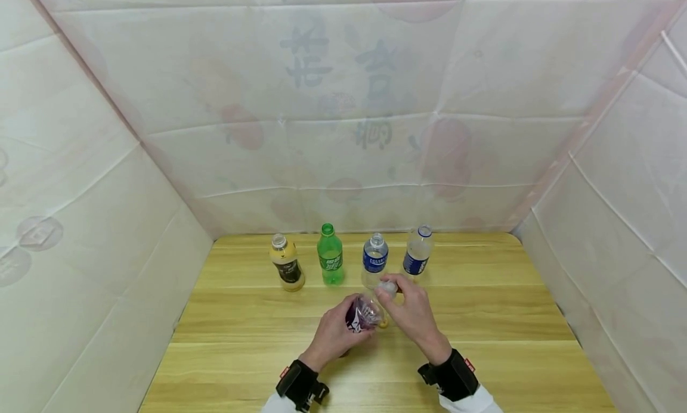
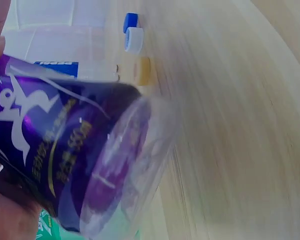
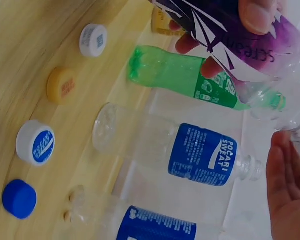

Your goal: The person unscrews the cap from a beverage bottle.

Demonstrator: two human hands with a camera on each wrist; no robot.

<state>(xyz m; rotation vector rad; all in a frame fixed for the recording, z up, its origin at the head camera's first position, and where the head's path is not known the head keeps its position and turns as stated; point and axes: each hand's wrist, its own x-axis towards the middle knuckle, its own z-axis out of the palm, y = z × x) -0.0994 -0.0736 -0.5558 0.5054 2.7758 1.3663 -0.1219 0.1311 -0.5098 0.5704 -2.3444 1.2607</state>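
Note:
My left hand (image 1: 334,334) grips a purple-labelled plastic bottle (image 1: 361,315) round its body, tilted with the neck up to the right. Its clear base faces the camera in the left wrist view. At the neck end, my right hand (image 1: 414,313) pinches a whitish bottle cap (image 1: 387,288) between thumb and fingers. Whether that cap still sits on the neck is hard to tell. Clear plastic near the neck shows in the right wrist view, beside the right fingers (image 3: 285,170).
Behind the hands stand a yellow bottle (image 1: 287,264), a green bottle (image 1: 330,257), a Pocari Sweat bottle (image 1: 375,260) and a blue-labelled clear bottle (image 1: 417,252), all uncapped. Loose on the wooden table lie a white cap (image 3: 93,40), a yellow cap (image 3: 61,86), a Pocari cap (image 3: 35,143) and a blue cap (image 3: 19,199).

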